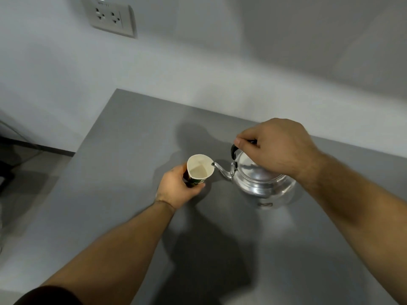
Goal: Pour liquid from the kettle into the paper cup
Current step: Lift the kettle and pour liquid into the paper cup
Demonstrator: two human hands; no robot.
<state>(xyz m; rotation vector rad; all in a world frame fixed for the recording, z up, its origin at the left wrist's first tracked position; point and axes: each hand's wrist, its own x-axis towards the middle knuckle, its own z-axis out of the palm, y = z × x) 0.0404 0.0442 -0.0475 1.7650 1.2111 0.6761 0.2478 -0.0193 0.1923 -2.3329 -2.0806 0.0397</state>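
I'm seeing left hand (176,190) clasping paper cup (200,170), right hand (275,148) gripping kettle (262,181) handle, spout touching rim (no stream visible); pour seeming barely begun.

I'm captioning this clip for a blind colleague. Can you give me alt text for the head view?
The right hand grips a metal kettle by its handle, spout tip at the rim of a paper cup held by the left hand over a grey table. A wall socket sits upper left.

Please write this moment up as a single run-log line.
left hand: holds paper cup | right hand: grips kettle handle | spout: at cup rim | stream: none visible
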